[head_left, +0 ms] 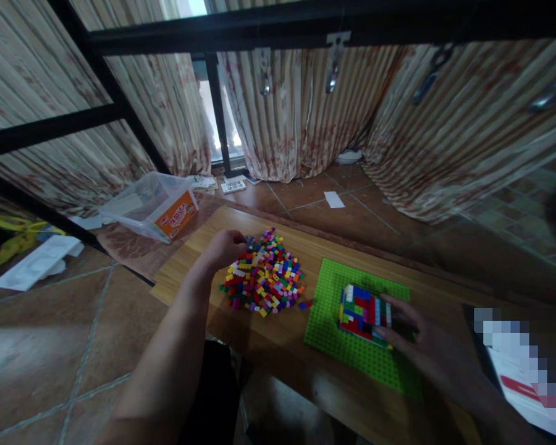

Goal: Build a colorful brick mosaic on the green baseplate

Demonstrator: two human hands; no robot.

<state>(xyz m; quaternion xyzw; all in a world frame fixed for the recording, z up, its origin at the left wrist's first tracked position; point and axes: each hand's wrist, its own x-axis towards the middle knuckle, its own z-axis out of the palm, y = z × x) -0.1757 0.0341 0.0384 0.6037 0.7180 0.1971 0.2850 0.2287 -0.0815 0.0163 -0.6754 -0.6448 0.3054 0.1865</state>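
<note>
A loose heap of small multicoloured toy bricks (269, 278) lies on the wooden bench. My left hand (225, 247) is at the heap's far left side, its fingers curled together; whatever they pinch, if anything, is hidden. To the right, a green studded baseplate (327, 334) carries a low block built of toy bricks (359, 312), with red, blue, white, green and yellow pieces on top. My right hand (410, 330) grips this brick block at its right end, thumb on the near side and fingers on the far side. Two or so stray bricks lie between heap and baseplate.
The wooden bench (259, 337) has a tiled floor around it. A clear plastic box (139, 213) with an orange label stands beyond its left end. A dark board with papers (514, 364) lies at right. Black metal bars (241, 34) cross in front of striped curtains (278, 123).
</note>
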